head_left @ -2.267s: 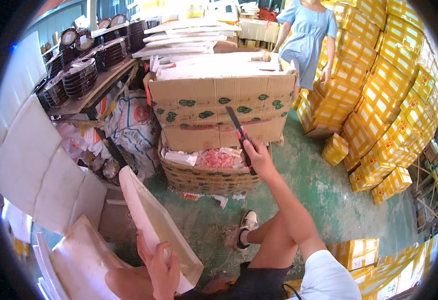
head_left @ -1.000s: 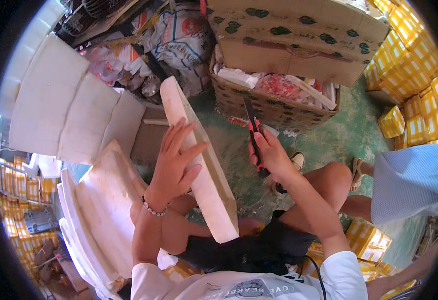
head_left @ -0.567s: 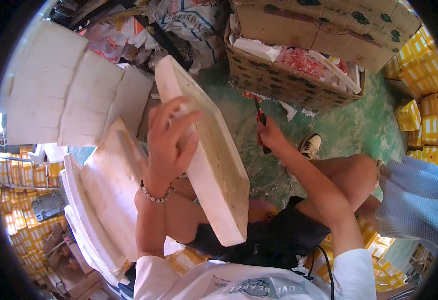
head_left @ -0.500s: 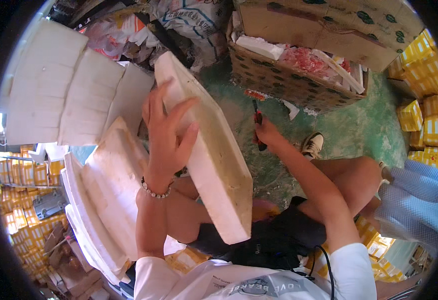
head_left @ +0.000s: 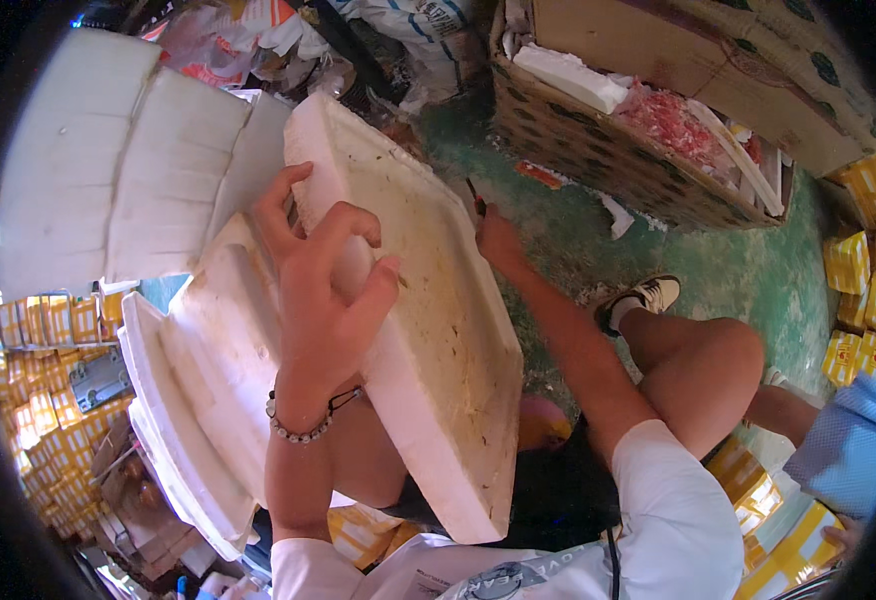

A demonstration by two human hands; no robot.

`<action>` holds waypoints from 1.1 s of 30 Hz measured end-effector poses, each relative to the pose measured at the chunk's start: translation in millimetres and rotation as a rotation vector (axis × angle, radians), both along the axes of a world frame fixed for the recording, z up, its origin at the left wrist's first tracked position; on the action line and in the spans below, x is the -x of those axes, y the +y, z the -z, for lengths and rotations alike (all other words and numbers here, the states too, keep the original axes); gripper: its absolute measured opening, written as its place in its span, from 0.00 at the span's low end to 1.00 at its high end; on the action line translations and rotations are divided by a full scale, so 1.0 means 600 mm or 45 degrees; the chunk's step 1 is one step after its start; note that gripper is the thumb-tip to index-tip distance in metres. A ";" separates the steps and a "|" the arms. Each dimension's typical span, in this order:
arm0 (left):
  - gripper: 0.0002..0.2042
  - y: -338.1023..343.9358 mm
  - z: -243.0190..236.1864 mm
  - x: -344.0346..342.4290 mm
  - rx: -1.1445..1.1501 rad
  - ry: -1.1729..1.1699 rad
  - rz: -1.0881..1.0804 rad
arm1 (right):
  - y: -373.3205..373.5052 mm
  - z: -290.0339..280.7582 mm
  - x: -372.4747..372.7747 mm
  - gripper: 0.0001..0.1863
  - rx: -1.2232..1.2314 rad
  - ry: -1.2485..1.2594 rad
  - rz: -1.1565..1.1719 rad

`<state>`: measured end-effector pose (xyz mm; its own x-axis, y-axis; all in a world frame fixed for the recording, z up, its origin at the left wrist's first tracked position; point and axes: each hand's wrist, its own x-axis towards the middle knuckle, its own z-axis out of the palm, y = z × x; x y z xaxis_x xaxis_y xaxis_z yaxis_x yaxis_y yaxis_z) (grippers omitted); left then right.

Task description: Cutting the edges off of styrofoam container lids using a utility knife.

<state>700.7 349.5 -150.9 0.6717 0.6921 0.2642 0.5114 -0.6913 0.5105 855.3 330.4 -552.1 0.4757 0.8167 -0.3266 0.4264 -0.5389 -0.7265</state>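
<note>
Polystyrene slab, white with a yellowed, stained upper face, lies tilted across the person's lap, its far corner raised toward the wicker basket. The left hand rests on the slab's left edge with fingers spread and curled, the tips pressing the foam rather than wrapped round it; a beaded bracelet circles the wrist. The right hand sits at the slab's far right edge, closed round a thin dark-handled tool whose tip shows just above the knuckles; its kind cannot be told. One slab is in hand; at least three more foam lids are stacked just left of the lap, and three white foam panels stand behind them.
</note>
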 end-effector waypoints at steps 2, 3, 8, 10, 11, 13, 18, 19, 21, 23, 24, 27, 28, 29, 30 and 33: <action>0.09 -0.003 0.014 -0.032 0.055 -0.103 -0.008 | -0.015 0.113 -0.064 0.19 -0.066 -0.163 0.081; 0.09 0.000 0.020 -0.036 0.064 -0.118 -0.005 | -0.013 0.148 -0.086 0.19 -0.167 -0.275 0.131; 0.09 0.023 0.001 0.011 -0.055 0.062 -0.127 | 0.032 0.082 0.056 0.19 -0.024 -0.012 -0.002; 0.13 0.027 0.004 0.006 -0.076 0.034 -0.077 | 0.030 0.087 0.039 0.18 -0.139 -0.032 0.068; 0.13 0.024 0.005 0.002 -0.065 0.035 -0.082 | 0.022 0.090 0.035 0.18 -0.121 -0.004 0.039; 0.20 0.016 0.002 -0.010 0.066 -0.032 -0.208 | 0.015 0.096 0.035 0.17 -0.092 0.030 0.004; 0.29 0.012 0.010 -0.022 0.027 -0.019 -0.135 | 0.022 0.089 0.021 0.15 -0.033 -0.042 0.010; 0.30 0.009 0.011 -0.029 0.028 -0.049 -0.124 | 0.022 0.088 0.012 0.15 -0.030 -0.045 0.011; 0.31 0.017 0.009 -0.028 0.052 -0.008 -0.084 | 0.023 0.070 0.017 0.12 -0.084 -0.088 -0.011; 0.32 0.021 0.009 -0.026 0.079 0.030 -0.044 | 0.015 0.045 0.025 0.13 -0.035 -0.064 -0.030; 0.31 0.019 0.009 -0.030 0.087 0.035 -0.026 | 0.006 0.040 0.020 0.14 0.019 -0.059 -0.038; 0.30 0.021 0.005 -0.036 0.056 0.059 0.012 | 0.005 0.040 0.022 0.14 -0.038 -0.092 -0.038; 0.30 0.022 0.003 -0.037 0.003 0.075 0.034 | 0.006 0.042 0.024 0.14 -0.026 -0.085 -0.043; 0.30 0.021 0.004 -0.041 0.014 0.074 0.034 | 0.009 0.052 0.020 0.15 -0.036 -0.121 -0.034; 0.31 0.020 0.005 -0.045 0.026 0.080 0.034 | 0.011 0.061 0.015 0.15 -0.048 -0.157 -0.027; 0.32 0.020 0.005 -0.052 0.035 0.101 0.031 | 0.014 0.076 0.007 0.15 -0.191 -0.147 -0.095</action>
